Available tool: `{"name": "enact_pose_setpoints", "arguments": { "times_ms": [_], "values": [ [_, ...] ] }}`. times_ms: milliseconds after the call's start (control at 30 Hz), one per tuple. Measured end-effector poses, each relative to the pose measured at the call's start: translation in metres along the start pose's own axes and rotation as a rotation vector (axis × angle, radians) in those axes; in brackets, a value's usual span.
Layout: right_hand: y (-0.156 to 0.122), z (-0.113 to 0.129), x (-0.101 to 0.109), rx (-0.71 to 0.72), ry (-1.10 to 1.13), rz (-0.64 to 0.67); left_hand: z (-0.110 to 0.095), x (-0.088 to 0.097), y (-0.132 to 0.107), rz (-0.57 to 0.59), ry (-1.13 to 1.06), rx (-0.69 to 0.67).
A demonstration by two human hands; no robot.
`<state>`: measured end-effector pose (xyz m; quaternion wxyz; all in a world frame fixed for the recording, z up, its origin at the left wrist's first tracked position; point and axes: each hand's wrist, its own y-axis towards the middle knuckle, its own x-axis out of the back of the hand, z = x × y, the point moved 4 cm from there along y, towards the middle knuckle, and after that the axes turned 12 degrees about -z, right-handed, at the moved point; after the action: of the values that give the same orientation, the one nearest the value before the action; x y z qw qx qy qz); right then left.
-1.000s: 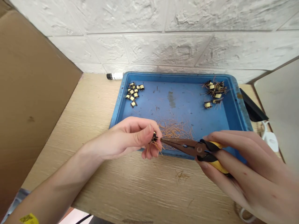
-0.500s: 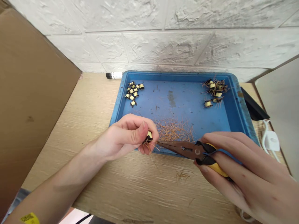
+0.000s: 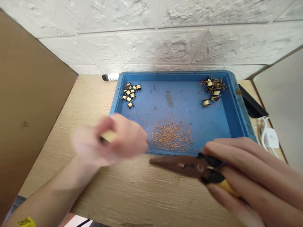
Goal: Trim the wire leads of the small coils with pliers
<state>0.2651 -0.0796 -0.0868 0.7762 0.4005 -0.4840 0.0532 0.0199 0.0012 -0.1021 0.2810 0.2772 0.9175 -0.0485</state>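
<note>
My left hand (image 3: pixel 110 138) is blurred with motion over the tray's near left edge, its fingers shut on a small yellow-wound transformer (image 3: pixel 109 136). My right hand (image 3: pixel 246 170) grips long-nose pliers (image 3: pixel 182 164) with yellow and black handles, their brown jaws pointing left along the tray's near rim. The jaws hold nothing and sit well apart from my left hand. In the blue plastic tray (image 3: pixel 175 75), a tidy group of small transformers (image 3: pixel 130 94) lies at the far left. A second group with long wire leads (image 3: pixel 213 88) lies at the far right, and a pile of copper wire clippings (image 3: pixel 170 135) lies near the front.
The light wooden table (image 3: pixel 142 189) has a few stray clippings. A cardboard sheet (image 3: pixel 30 110) stands at the left, with a white brick-textured wall (image 3: pixel 161 44) behind. A small white-labelled tube (image 3: pixel 110 76) lies behind the tray; a black object (image 3: pixel 252 105) and white corded switch (image 3: pixel 270 138) lie right.
My left hand has pulled left, away from the pliers, with the transformer in it. The pliers have dropped nearer the tray's front rim, and the view has shifted slightly.
</note>
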Motion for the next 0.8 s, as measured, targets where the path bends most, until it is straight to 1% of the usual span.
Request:
{"name": "enact_pose_setpoints", "arguments": {
  "times_ms": [33, 67, 100, 133, 167, 200, 233, 267, 300, 333, 367, 500, 633, 733, 800],
  "values": [
    [0.001, -0.003, 0.003, 0.038, -0.033, -0.054, -0.013, 0.011, 0.0, -0.159, -0.097, -0.12],
    [0.002, -0.008, 0.002, 0.028, -0.077, -0.034, -0.025, 0.02, 0.0, -0.274, -0.168, -0.234],
    [0.003, -0.015, 0.002, -0.026, -0.13, -0.059, -0.029, 0.027, 0.001, -0.401, -0.144, -0.21],
    [0.004, -0.02, 0.001, -0.03, -0.148, -0.06, -0.032, 0.027, 0.003, -0.422, -0.101, -0.205],
    [0.005, -0.02, -0.001, 0.053, -0.128, -0.042, -0.033, 0.022, 0.006, -0.383, -0.054, -0.189],
    [0.005, -0.02, -0.003, 0.129, -0.113, -0.025, -0.027, 0.016, 0.009, -0.338, 0.04, -0.086],
    [0.005, -0.021, -0.005, 0.146, -0.115, -0.026, -0.021, 0.007, 0.012, -0.265, 0.091, -0.025],
    [0.004, -0.023, -0.007, 0.144, -0.116, -0.016, -0.014, 0.002, 0.014, -0.259, 0.105, 0.018],
    [0.004, -0.023, -0.008, 0.15, -0.12, -0.025, -0.007, -0.005, 0.015, -0.227, 0.108, 0.047],
    [0.003, -0.024, -0.009, 0.143, -0.123, -0.031, 0.0, -0.009, 0.015, -0.23, 0.108, 0.085],
    [0.003, -0.023, -0.009, 0.146, -0.123, -0.038, 0.005, -0.011, 0.015, -0.249, 0.102, 0.096],
    [0.003, -0.02, -0.008, 0.174, -0.123, -0.054, 0.017, -0.009, 0.008, -0.268, 0.089, 0.106],
    [0.002, -0.021, -0.007, 0.139, -0.097, -0.083, 0.022, -0.005, 0.002, -0.258, 0.092, 0.103],
    [0.001, -0.021, -0.006, 0.124, -0.082, -0.11, 0.025, -0.006, 0.001, -0.252, 0.123, 0.113],
    [0.002, -0.019, -0.007, 0.123, -0.071, -0.106, 0.026, -0.007, 0.001, -0.252, 0.145, 0.134]
  ]
}}
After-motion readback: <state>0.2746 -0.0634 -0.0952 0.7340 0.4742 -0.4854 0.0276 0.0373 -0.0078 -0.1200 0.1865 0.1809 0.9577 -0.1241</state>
